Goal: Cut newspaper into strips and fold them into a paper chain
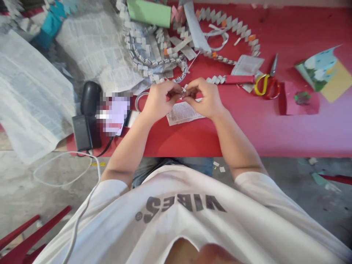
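Note:
Over the red table [181, 143], my left hand [162, 99] and my right hand [205, 97] meet with fingertips pinched together. Between them is a small whitish folded paper piece [184, 90], mostly covered by the fingers. Beneath my hands lies a small stack of printed paper pieces [184, 113]. A zigzag chain of folded paper links [143, 60] winds just beyond my left hand. Past my right hand, a short length of folded chain [216, 79] leads up to a pink-red strip [239, 79].
Scissors [266, 84] with yellow and red handles lie at right, near a pink paper [291, 101] and a patterned card [320, 71]. At left are a phone [117, 113], a black adapter [81, 132], a white cable [95, 165] and large newspaper sheets [33, 91].

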Motion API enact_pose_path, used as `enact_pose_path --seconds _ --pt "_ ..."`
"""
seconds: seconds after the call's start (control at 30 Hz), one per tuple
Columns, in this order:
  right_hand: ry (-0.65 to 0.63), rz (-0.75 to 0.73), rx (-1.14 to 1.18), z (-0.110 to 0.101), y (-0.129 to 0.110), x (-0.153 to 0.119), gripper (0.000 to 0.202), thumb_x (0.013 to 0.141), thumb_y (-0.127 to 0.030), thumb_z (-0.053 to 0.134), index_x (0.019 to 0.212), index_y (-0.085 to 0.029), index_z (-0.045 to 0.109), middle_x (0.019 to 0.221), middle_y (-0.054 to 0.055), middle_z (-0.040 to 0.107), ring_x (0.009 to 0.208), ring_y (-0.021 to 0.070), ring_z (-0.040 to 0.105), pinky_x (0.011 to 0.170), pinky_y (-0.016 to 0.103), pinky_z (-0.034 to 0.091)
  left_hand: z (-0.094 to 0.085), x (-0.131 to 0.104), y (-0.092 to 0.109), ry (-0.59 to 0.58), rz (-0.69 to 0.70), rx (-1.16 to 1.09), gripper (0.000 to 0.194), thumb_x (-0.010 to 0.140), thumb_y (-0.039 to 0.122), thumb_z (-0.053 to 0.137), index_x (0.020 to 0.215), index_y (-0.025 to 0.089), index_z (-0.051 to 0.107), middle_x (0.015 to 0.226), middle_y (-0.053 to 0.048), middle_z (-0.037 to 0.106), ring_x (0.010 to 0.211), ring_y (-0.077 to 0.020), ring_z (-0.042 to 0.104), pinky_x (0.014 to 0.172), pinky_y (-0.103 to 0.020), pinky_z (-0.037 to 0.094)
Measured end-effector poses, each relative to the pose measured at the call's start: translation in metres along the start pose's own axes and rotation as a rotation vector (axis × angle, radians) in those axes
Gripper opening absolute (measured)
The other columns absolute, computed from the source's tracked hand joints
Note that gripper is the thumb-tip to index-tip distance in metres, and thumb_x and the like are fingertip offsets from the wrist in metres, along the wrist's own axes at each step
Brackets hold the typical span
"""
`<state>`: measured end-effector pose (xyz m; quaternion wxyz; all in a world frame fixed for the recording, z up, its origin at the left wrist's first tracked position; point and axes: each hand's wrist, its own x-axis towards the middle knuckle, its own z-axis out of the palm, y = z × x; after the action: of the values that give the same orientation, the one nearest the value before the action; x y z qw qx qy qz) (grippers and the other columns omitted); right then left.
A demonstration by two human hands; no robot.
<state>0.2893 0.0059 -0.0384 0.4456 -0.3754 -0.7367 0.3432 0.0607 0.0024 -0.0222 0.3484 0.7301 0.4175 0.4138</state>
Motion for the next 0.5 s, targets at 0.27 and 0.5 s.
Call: enact_pose_path --seconds 0.27,0.5 --pt "0.030 -0.017 0.032 0.002 0.009 -0.005 0.041 0.095 -0.050 0.079 0.130 -0.031 0.067 0.097 0.000 0.075 0.089 0.0197 0.071 0.095 0.046 0.065 0.003 -0.001 -0.012 0.019 0.046 0.000 0.016 0.092 0.036 0.085 0.105 0.028 0.078 0.106 -0.007 0.080 0.102 -0.0239 0.077 0.097 -0.043 0.065" --pt "0.038 0.005 -0.014 0.000 0.004 -0.005 0.045 0.097 -0.046 0.078 0.138 -0.032 0.067 0.103 0.004 0.078 0.096 0.0233 0.073 0.103 0.051 0.065 0.004 -0.002 -0.012 -0.006 0.079 0.019 0.016 0.096 0.041 0.080 0.104 0.028 0.078 0.107 -0.008 0.079 0.106 -0.0265 0.077 0.100 -0.048 0.065"
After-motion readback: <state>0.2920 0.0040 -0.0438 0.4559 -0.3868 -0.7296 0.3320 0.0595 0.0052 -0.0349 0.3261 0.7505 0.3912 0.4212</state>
